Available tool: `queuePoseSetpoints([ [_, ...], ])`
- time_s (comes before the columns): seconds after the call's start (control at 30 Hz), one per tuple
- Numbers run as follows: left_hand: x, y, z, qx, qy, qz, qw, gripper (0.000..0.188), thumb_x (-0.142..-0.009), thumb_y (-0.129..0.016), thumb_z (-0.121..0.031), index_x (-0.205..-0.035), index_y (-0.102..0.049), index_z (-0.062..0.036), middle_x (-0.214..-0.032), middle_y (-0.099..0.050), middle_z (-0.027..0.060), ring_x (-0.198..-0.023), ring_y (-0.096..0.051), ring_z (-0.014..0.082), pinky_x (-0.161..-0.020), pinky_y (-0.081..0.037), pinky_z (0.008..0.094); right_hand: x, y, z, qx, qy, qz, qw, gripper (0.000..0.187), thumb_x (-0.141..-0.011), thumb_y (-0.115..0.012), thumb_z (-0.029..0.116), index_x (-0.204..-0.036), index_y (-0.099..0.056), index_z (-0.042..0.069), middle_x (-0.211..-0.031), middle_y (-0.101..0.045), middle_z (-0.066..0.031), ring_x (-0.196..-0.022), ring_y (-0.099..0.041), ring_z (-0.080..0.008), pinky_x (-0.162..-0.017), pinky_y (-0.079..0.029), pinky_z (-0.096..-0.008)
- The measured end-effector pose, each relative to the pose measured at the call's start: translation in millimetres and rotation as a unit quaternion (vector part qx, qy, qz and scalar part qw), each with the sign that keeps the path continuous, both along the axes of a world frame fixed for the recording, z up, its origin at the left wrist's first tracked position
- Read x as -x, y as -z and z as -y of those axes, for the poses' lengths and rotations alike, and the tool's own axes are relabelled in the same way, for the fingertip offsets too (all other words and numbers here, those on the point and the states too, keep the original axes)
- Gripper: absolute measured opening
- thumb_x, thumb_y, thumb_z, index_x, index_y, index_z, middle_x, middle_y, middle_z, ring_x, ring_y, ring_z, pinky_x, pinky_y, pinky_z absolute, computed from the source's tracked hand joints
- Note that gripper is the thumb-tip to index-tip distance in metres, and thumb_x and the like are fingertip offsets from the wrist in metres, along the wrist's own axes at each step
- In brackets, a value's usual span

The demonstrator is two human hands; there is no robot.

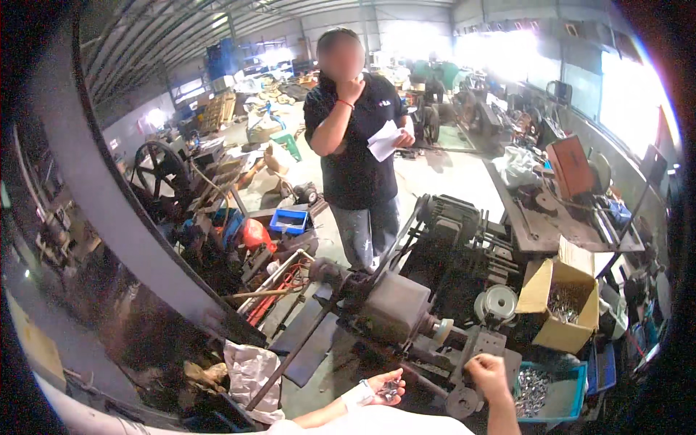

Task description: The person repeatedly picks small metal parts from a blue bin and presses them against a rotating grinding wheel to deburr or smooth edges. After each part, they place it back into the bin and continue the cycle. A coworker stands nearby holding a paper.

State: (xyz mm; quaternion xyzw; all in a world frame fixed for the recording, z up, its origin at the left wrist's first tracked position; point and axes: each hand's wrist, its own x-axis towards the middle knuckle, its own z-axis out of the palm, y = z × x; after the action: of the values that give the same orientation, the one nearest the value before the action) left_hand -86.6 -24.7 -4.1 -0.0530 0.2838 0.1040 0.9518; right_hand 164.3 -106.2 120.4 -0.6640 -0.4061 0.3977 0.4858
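Observation:
My left hand (375, 390) is cupped palm up at the lower middle, with several small metal parts (391, 389) lying in it. A white wrap circles that wrist. To its right, my right hand (490, 375) is held over the front of a lathe-like machine (395, 308), its fingers curled together. Whatever is between those fingers, if anything, is too small to make out. Just beside my right forearm sits a teal bin (573, 401) holding many small shiny metal parts (531, 390).
An open cardboard box (536, 290) of small parts stands right of the machine, before a workbench (573, 235). Across the machine, another person (359, 145) stands holding white papers (384, 140). At left are a slanting grey post (130, 196), a blue crate (288, 222) and a pale sack (252, 377).

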Motion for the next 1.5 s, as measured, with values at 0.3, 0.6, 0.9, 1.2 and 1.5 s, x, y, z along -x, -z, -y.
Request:
queuePoseSetpoints([
  [0.3,-24,22,13,-0.098,-0.016,-0.014,0.995,0.023,-0.081,-0.055,-0.027,-0.084,-0.053,-0.0042,-0.077,-0.058,0.0074,-0.063,-0.057,0.0193,-0.047,-0.047,0.0338,45,21,-3,0.073,-0.077,-0.155,0.982,0.017,-0.081,-0.053,0.015,-0.08,-0.059,-0.001,-0.055,-0.047,0.0022,-0.047,-0.038,-0.0048,-0.045,-0.029,-0.0184],
  [0.6,-23,13,18,-0.113,-0.004,0.025,0.993,0.016,-0.081,-0.056,-0.023,-0.091,-0.052,-0.0121,-0.072,-0.053,-0.0001,-0.055,-0.049,0.0112,-0.04,-0.036,0.0236,57,37,0,0.074,-0.134,-0.125,0.98,0.019,-0.082,-0.054,0.012,-0.093,-0.059,-0.002,-0.062,-0.05,0.0051,-0.051,-0.037,-0.001,-0.045,-0.028,-0.016],
  [0.9,-32,-16,9,-0.22,0.035,-0.039,0.974,0.017,-0.08,-0.059,-0.025,-0.084,-0.054,-0.0093,-0.061,-0.046,-0.0025,-0.049,-0.045,0.0087,-0.038,-0.032,0.0215,56,42,-9,0.083,-0.133,-0.112,0.981,0.018,-0.081,-0.052,0.009,-0.096,-0.058,-0.001,-0.065,-0.052,0.0008,-0.054,-0.042,-0.0033,-0.046,-0.033,-0.0174],
  [1.2,-31,-13,2,-0.444,0.118,-0.086,0.884,0.025,-0.077,-0.062,-0.023,-0.098,-0.059,-0.0091,-0.059,-0.052,-0.0028,-0.048,-0.045,0.0047,-0.042,-0.034,0.0192,75,39,-13,0.067,-0.08,-0.042,0.994,0.013,-0.077,-0.056,0.009,-0.087,-0.056,0.001,-0.068,-0.055,-0.0041,-0.066,-0.05,-0.0101,-0.058,-0.043,-0.0251],
  [1.5,-18,-11,-4,-0.508,0.165,-0.12,0.837,0.024,-0.077,-0.062,-0.027,-0.093,-0.06,-0.0098,-0.055,-0.051,-0.0027,-0.047,-0.044,0.0036,-0.042,-0.032,0.0182,87,48,-15,0.057,-0.129,0.11,0.984,0.007,-0.076,-0.051,0.005,-0.081,-0.055,0.002,-0.07,-0.057,-0.0091,-0.069,-0.051,-0.0132,-0.064,-0.043,-0.0285],
])
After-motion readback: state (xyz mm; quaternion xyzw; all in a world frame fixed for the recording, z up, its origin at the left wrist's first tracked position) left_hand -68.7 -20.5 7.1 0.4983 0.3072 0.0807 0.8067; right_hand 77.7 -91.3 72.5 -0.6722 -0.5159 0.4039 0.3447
